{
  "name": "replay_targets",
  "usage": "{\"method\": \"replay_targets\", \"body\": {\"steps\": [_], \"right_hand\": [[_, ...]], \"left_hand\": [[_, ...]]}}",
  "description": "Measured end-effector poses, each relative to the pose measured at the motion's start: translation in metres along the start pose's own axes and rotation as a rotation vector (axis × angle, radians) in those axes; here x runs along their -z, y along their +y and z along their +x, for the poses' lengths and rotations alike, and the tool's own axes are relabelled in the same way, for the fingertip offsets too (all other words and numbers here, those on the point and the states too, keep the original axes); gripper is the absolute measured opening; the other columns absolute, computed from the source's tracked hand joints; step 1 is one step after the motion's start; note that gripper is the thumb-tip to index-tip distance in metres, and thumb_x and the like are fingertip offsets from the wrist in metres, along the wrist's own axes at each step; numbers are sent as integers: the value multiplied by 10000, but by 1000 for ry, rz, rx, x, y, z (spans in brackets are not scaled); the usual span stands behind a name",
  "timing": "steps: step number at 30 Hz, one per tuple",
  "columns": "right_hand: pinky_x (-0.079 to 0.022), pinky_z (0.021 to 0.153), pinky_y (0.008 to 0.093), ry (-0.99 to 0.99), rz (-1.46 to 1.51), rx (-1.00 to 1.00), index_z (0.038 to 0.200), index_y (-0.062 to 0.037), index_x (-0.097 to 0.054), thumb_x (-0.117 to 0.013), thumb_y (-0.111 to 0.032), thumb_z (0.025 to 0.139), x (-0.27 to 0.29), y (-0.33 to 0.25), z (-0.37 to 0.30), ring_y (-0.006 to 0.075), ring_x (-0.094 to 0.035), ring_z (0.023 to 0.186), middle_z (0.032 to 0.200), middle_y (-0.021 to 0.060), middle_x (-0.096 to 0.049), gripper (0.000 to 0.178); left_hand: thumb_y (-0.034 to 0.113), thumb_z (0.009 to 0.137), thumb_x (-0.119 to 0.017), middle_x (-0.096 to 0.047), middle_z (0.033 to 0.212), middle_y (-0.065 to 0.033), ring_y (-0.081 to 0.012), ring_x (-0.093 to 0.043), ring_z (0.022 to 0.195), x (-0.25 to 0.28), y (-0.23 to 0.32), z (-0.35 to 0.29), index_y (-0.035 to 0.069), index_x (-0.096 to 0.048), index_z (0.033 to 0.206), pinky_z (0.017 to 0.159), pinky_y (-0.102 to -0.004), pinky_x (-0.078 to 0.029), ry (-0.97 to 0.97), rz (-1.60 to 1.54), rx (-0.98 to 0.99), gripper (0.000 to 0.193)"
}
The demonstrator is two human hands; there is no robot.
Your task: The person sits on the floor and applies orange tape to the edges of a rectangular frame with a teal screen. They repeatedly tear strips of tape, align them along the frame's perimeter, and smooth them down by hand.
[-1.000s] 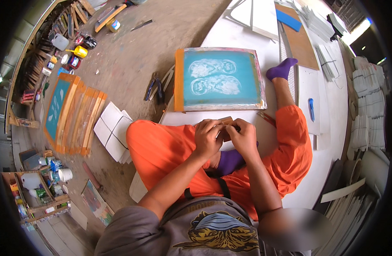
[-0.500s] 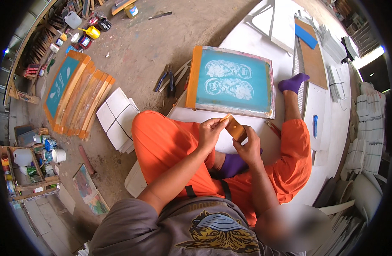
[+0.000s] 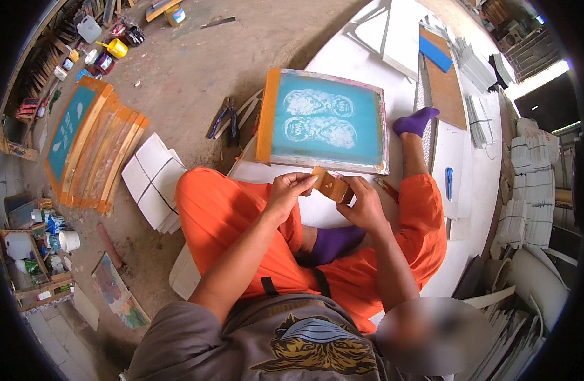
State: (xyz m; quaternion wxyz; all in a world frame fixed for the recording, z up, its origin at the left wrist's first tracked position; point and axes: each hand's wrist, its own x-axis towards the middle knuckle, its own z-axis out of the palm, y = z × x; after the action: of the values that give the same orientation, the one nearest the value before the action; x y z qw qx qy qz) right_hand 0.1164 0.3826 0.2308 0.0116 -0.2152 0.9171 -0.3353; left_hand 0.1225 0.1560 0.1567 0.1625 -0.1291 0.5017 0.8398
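Probably tape roll (image 3: 331, 187), glossy brown, 2 hands (image 3: 288, 195) (image 3: 367, 207)

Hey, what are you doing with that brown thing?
A person sitting with bare hands is holding what looks like a roll of brown tape. The right hand grips it from the right side, and the fingers of the left hand pinch at its left edge. Just beyond the hands, a framed teal screen with white designs lies flat on a white surface; neither hand is touching it.
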Motion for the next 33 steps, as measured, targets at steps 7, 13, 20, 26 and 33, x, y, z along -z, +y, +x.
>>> {"method": "replay_targets", "body": {"steps": [7, 13, 20, 26, 33], "right_hand": [[-545, 777, 404, -120, 40, 36, 1230, -30, -639, -778, -51, 680, 9, 2, 10, 328, -676, 874, 1013, 156, -671, 567], [-542, 858, 415, -86, 114, 8, 1241, -40, -639, -809, -79, 724, 6, -4, 16, 323, -668, 1002, 1097, 148, -669, 547], [-537, 898, 438, 239, 77, 43, 1177, -52, -675, -808, -138, 839, -23, -5, 9, 345, -652, 1066, 1139, 150, -675, 373], [-547, 811, 441, 314, 61, -92, 1006, -56, -690, -745, -112, 901, -50, -12, 15, 342, -673, 943, 997, 119, -715, 131], [-539, 717, 463, 375, -6, -196, 969, -93, -685, -717, -132, 918, -71, -12, 17, 352, -668, 853, 910, 115, -668, 72]], "left_hand": [[262, 936, -799, -689, 861, 3, -87, -628, 781, -4, 15, 1, 27, -727, 1007, 742, -250, -522, -21, 69, -19, 255], [233, 952, -774, -689, 861, 9, -72, -612, 760, 2, 7, 6, 30, -737, 1022, 733, -244, -513, -24, 18, 9, 218], [195, 971, -757, -671, 795, 17, -34, -559, 715, -7, 6, 0, -31, -748, 997, 659, -215, -453, 92, 123, -137, 227], [197, 959, -769, -658, 763, 34, -33, -536, 690, 1, -8, 8, -22, -760, 932, 635, -213, -434, 120, 188, -197, 220], [218, 952, -780, -647, 748, 37, -35, -533, 679, 0, -8, 7, -29, -756, 920, 628, -218, -435, 171, 214, -197, 250]]}}
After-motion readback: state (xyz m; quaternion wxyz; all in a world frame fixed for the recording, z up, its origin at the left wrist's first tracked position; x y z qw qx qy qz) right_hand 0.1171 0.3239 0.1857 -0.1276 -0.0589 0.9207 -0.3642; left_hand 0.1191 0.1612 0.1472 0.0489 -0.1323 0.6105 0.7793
